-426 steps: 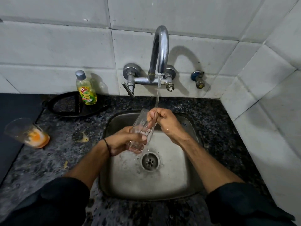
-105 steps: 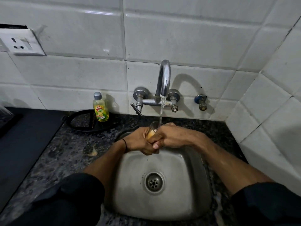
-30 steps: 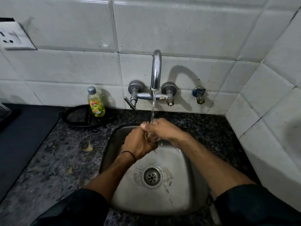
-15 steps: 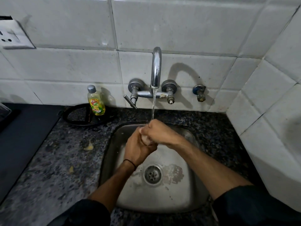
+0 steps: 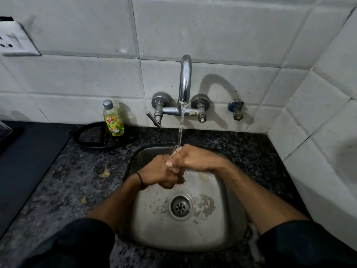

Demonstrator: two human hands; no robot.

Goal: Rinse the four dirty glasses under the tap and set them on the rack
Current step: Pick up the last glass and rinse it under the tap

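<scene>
Glass (image 5: 172,154) between both hands, under tap (image 5: 185,80)

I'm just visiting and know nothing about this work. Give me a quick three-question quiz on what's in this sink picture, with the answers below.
1. True or false: water is running from the tap onto the hands.
2. Where does the yellow soap bottle stand? A) inside the sink B) on the black ring-shaped stand by the wall C) on the wall socket
3. Fill in: the left hand and right hand meet above the steel ____.

Key:
1. True; the stream lands where the hands meet.
2. B
3. sink. Only a glimpse of the glass shows between the closed hands.
</scene>
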